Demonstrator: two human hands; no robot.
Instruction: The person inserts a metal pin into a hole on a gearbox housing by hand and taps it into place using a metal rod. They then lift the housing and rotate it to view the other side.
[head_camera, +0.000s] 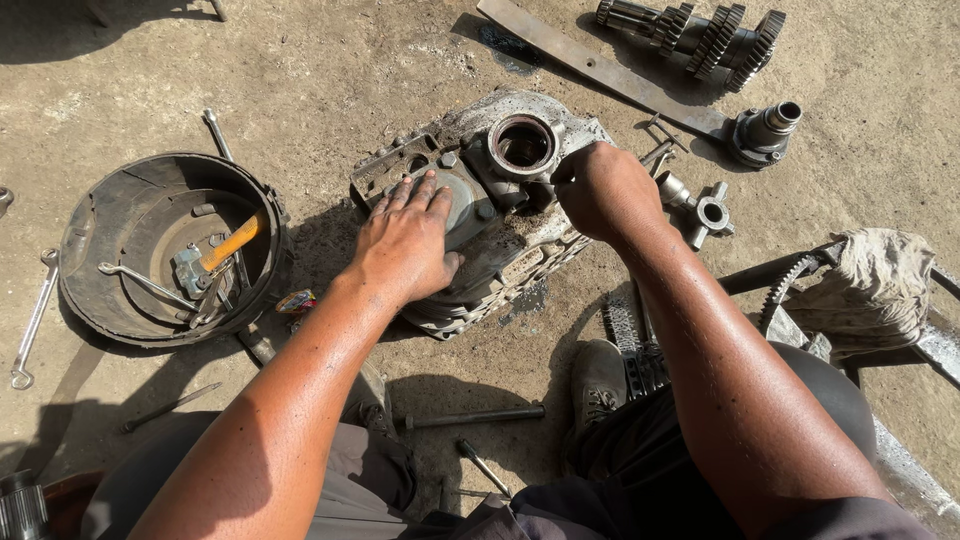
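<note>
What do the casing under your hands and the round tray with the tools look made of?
The casing looks like cast metal, perhaps aluminium: dull grey, ribbed edges, coated in oily grime. The left hand lies flat on it. The round tray seems to be dark pressed sheet metal, dusty and matte, though its thin rim leaves that open.

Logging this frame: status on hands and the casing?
Left hand flat on grimy metal casing, fingers spread. Right hand curled at its round bore; grip hidden. Cross-shaped joint close by.

Grey, oil-blackened gearbox casing (490, 215); orange-handled hammer (222, 250) in black pan (100, 290).
</note>
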